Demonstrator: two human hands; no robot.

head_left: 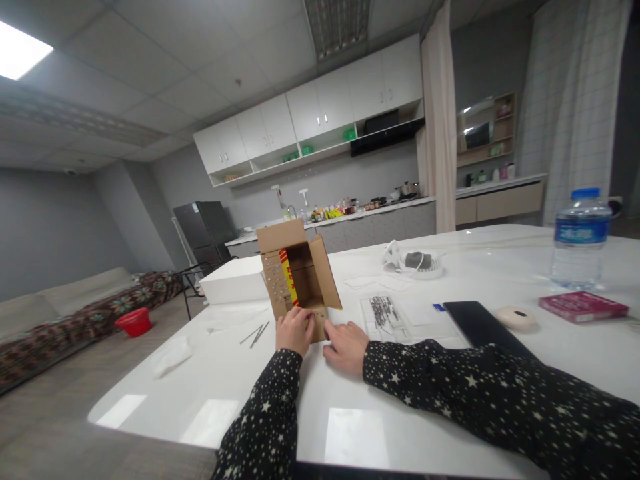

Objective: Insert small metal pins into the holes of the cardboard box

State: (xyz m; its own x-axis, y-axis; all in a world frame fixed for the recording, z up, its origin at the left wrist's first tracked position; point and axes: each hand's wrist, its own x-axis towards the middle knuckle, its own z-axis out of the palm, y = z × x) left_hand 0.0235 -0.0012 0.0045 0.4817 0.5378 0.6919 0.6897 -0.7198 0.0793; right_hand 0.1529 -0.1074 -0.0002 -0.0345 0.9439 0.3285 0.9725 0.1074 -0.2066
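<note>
An open cardboard box (277, 287) stands tilted on the table in front of me, its opening facing me. Small shiny metal pieces dot its left flap, next to a yellow and red strip of tape (289, 277). My left hand (295, 331) is at the box's lower front flap, fingertips pinched together; whatever is between them is too small to make out. Against the right edge of that flap, my right hand (346, 347) rests with its index finger stretched out and thumb apart. To its right lies a clear plastic case (384, 317) of small dark metal pieces.
Two thin metal rods (257, 335) and a crumpled white tissue (173, 357) lie left. Rightward are a black phone (480, 323), a pale rounded object (515, 319), a dark pink box (583, 307) and a water bottle (581, 240). A white device (415, 261) sits behind.
</note>
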